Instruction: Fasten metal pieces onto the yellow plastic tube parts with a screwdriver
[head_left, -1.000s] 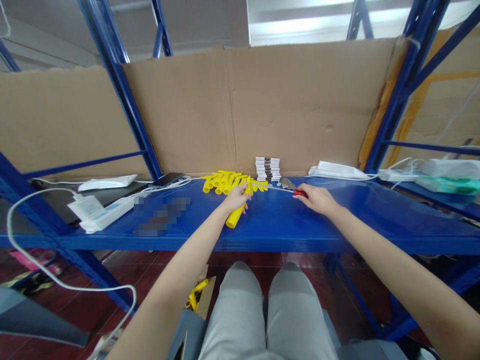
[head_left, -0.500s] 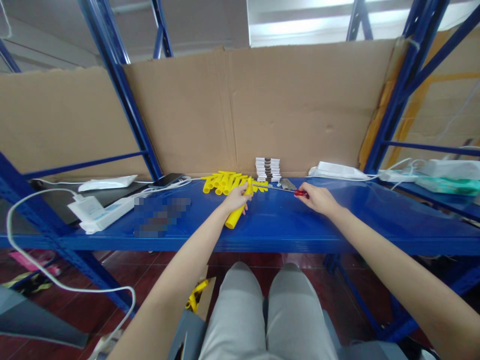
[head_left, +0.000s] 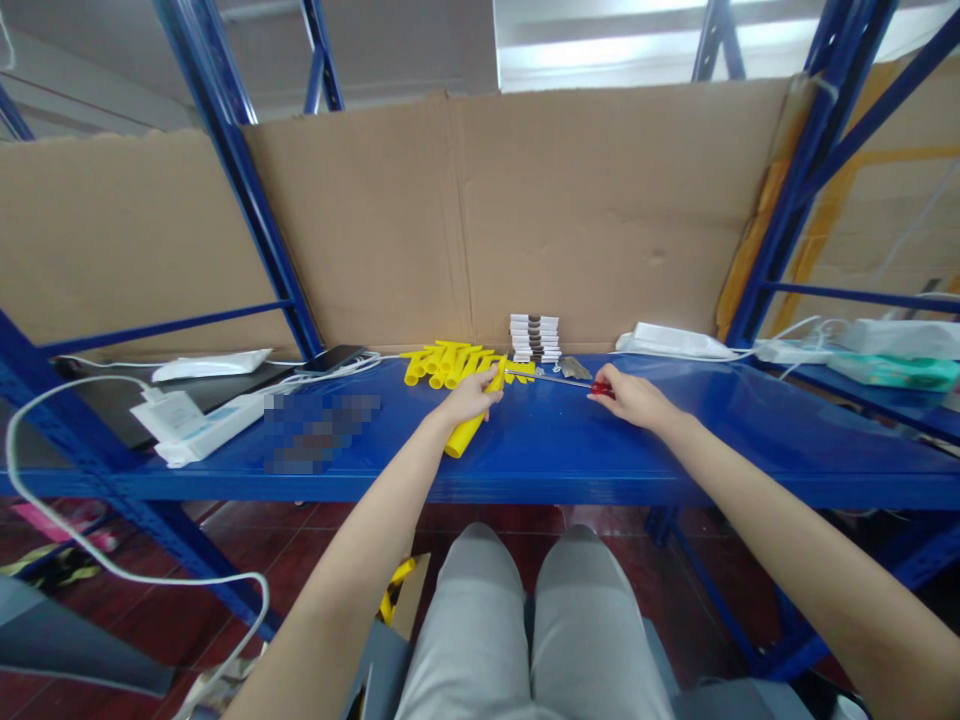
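Note:
My left hand (head_left: 474, 394) is closed around a yellow plastic tube-shaped piece (head_left: 463, 437), whose wide open end points down toward me. A screwdriver (head_left: 559, 379) with a red handle lies nearly level in my right hand (head_left: 627, 396), its fingers wrapped round the handle. The metal shaft reaches left, and its tip meets the narrow upper end of the yellow piece by my left fingers. Behind my left hand several like yellow pieces (head_left: 444, 362) lie in a heap. Small flat yellow parts (head_left: 520, 371) sit just right of it.
A stack of white packs with dark bands (head_left: 534, 338) stands against the cardboard. Beside it lies a small greyish bag (head_left: 575, 367). A white power strip (head_left: 217, 425) with cables is at left, a white package (head_left: 675, 341) at right. Below, a carton (head_left: 411, 600) holds yellow pieces.
Almost nothing differs. The lower end of the yellow piece in my left hand has shifted slightly left; the screwdriver stays at its upper end.

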